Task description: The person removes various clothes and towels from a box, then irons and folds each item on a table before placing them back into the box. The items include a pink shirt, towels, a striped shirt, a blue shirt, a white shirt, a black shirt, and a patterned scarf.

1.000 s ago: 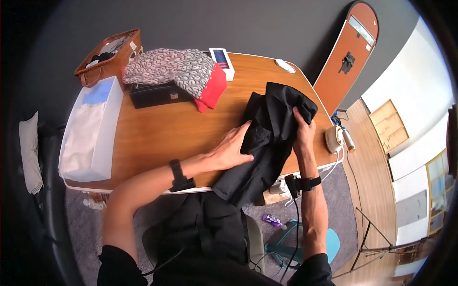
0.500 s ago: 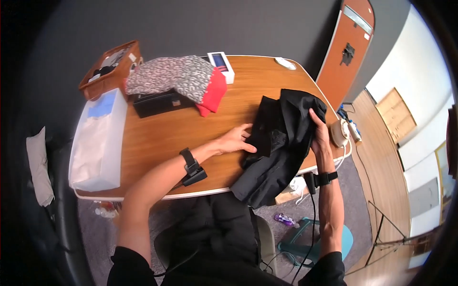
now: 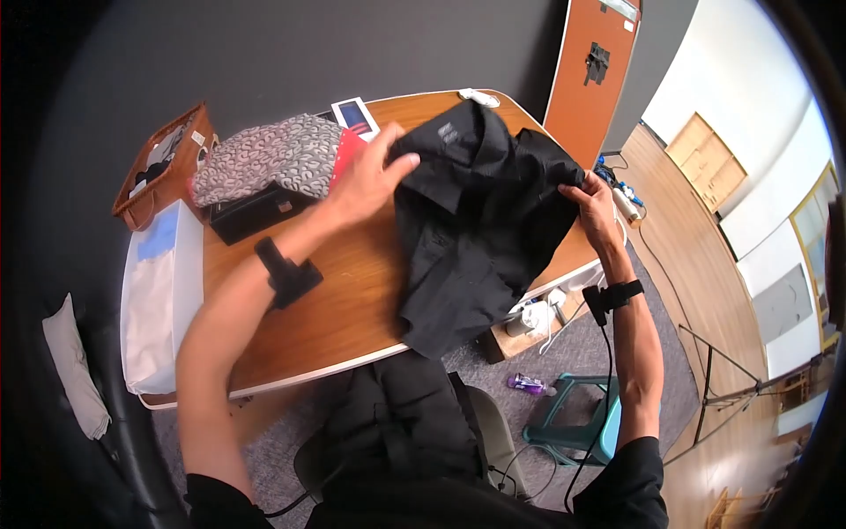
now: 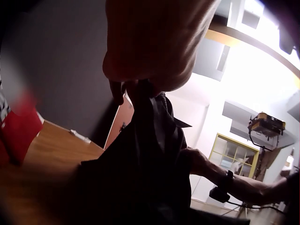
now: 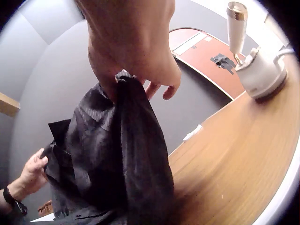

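Observation:
A black garment (image 3: 489, 220) hangs spread between both hands over the right part of the table, its lower end falling across the front edge. My left hand (image 3: 366, 181) pinches its upper left edge, near a small pale printed mark on the cloth. The upper right edge is gripped by my right hand (image 3: 595, 207). In the right wrist view the garment (image 5: 103, 145) drops in folds from the right hand (image 5: 136, 51), with the left hand (image 5: 35, 171) at its far side. Dark cloth (image 4: 150, 150) hangs below the left hand (image 4: 150, 47) in the left wrist view.
On the wooden table (image 3: 308, 326) stand a white bin (image 3: 189, 300) of folded cloth and a black box (image 3: 256, 216) under a patterned cloth (image 3: 273, 159). A brown basket (image 3: 181, 132) and small white box (image 3: 355, 117) sit behind. A white corded appliance (image 5: 260, 72) stands right.
My left hand has moved up from beside the garment and now pinches its upper left edge. The garment is lifted and spread wider, with the right hand still gripping its right side.

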Demonstrator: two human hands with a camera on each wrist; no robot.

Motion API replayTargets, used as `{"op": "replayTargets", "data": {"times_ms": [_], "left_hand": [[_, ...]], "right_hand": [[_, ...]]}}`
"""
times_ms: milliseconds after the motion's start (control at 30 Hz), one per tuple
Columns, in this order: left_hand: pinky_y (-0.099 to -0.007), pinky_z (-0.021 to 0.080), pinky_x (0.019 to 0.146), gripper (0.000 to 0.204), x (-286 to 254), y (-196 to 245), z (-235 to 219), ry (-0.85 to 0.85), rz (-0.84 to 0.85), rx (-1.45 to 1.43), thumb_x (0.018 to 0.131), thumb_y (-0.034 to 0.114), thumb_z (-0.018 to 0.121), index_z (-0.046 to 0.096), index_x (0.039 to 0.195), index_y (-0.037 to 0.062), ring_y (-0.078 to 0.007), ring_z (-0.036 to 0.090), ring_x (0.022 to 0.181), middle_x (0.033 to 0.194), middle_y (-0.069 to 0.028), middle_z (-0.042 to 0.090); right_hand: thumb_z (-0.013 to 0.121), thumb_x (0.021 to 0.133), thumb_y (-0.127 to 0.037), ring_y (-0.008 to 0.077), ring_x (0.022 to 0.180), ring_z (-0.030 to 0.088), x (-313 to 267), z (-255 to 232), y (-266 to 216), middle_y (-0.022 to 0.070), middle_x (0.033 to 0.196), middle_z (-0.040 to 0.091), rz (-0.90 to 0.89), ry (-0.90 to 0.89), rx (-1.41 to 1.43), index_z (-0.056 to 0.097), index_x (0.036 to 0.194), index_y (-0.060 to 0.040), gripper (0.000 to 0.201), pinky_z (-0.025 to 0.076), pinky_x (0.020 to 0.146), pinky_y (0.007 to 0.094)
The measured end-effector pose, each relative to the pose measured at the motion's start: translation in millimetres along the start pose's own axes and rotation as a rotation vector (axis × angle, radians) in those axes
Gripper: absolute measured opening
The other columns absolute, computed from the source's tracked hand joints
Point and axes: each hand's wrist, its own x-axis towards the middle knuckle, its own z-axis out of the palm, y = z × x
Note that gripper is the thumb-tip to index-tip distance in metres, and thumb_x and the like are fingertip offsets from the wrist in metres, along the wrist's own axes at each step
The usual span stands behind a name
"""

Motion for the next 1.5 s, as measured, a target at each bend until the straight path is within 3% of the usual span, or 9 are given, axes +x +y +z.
{"op": "replayTargets", "data": {"times_ms": [333, 467, 567, 700, 767, 1000, 1133, 1367, 1500], "left_hand": [[-0.0301, 0.049, 0.096, 0.025, 87, 125, -89, 0.477, 0.534, 0.218, 0.102, 0.013, 0.064, 0.06, 0.123, 0.0005, -0.0137, 0.063, 0.106, 0.114, -0.007, 0.069], [-0.0268, 0.047, 0.088, 0.011, 106, 172, -109, 0.457, 0.705, 0.178, 0.099, 0.0, 0.06, 0.057, 0.109, -0.0005, -0.01, 0.056, 0.094, 0.097, -0.0022, 0.06], [-0.0292, 0.049, 0.085, 0.011, 115, 169, -124, 0.355, 0.519, 0.324, 0.099, 0.004, 0.06, 0.058, 0.108, -0.0004, -0.0123, 0.057, 0.092, 0.096, -0.0043, 0.063], [-0.0386, 0.05, 0.087, 0.02, 133, 137, -117, 0.307, 0.31, 0.478, 0.097, 0.014, 0.063, 0.059, 0.11, -0.0003, -0.0232, 0.063, 0.093, 0.098, -0.0132, 0.067], [-0.0355, 0.05, 0.097, 0.031, 178, 58, -128, 0.198, 0.414, 0.547, 0.102, 0.021, 0.063, 0.06, 0.124, -0.0004, -0.0202, 0.066, 0.108, 0.116, -0.0121, 0.071], [-0.0498, 0.049, 0.096, 0.029, 230, -72, -50, 0.037, -0.051, 0.652, 0.101, 0.024, 0.06, 0.056, 0.123, 0.0046, -0.039, 0.065, 0.115, 0.119, -0.0203, 0.068], [-0.0513, 0.048, 0.102, 0.032, 252, -167, 2, -0.039, -0.18, 0.689, 0.098, 0.019, 0.061, 0.058, 0.128, 0.007, -0.0409, 0.061, 0.124, 0.128, -0.0209, 0.067], [-0.0533, 0.053, 0.095, 0.027, 220, -248, 60, -0.173, -0.31, 0.855, 0.099, 0.017, 0.059, 0.066, 0.124, 0.0102, -0.0433, 0.066, 0.114, 0.118, -0.0204, 0.072], [-0.0541, 0.053, 0.094, 0.031, 207, -281, 61, -0.198, -0.252, 0.858, 0.1, 0.017, 0.058, 0.061, 0.129, 0.0082, -0.0451, 0.065, 0.112, 0.12, -0.0227, 0.07]], "right_hand": [[0.056, 0.104, -0.003, 0.0101, 0.103, 0.062, 14, -1, -121, 0.0034, 0.11, 0.068, -0.481, 0.115, -0.17, 0.061, 0.121, -0.001, 0.017, 0.047, 0.094, 0.0263], [0.051, 0.109, -0.01, 0.01, 0.101, 0.063, 12, 1, -148, 0.0068, 0.111, 0.072, -0.435, 0.195, -0.372, 0.062, 0.126, -0.0027, 0.021, 0.049, 0.09, 0.0261], [0.05, 0.109, -0.012, 0.0094, 0.1, 0.064, 21, -1, -137, 0.0063, 0.11, 0.074, -0.444, 0.16, -0.387, 0.062, 0.129, -0.0021, 0.025, 0.05, 0.088, 0.0246], [0.053, 0.108, -0.012, 0.0065, 0.093, 0.063, 33, -11, -123, 0.0019, 0.102, 0.073, -0.3, 0.137, -0.266, 0.064, 0.125, -0.0028, 0.023, 0.05, 0.082, 0.0228], [0.055, 0.106, -0.01, 0.0061, 0.091, 0.063, 60, -32, -94, -0.0001, 0.1, 0.072, -0.253, 0.144, -0.29, 0.066, 0.123, -0.0028, 0.021, 0.049, 0.081, 0.0225], [0.06, 0.101, -0.006, 0.0099, 0.092, 0.065, 145, -39, 30, 0.0035, 0.105, 0.073, 0.071, 0.175, -0.465, 0.07, 0.118, -0.0012, 0.02, 0.051, 0.083, 0.0256], [0.071, 0.094, -0.03, 0.0387, 0.11, 0.07, 174, -59, 121, 0.029, 0.114, 0.072, 0.04, 0.123, -1.109, 0.069, 0.124, 0.0021, 0.044, 0.052, 0.101, 0.0432], [0.076, 0.088, -0.048, 0.0457, 0.121, 0.063, 91, -4, 63, 0.0322, 0.126, 0.066, 0.369, -0.085, -1.202, 0.051, 0.143, 0.0004, 0.077, 0.051, 0.102, 0.0492], [0.079, 0.079, -0.017, 0.0477, 0.118, 0.063, 81, -47, 88, 0.0304, 0.117, 0.068, 0.335, -0.297, -1.288, 0.05, 0.141, -0.0006, 0.07, 0.053, 0.1, 0.0513]]}}
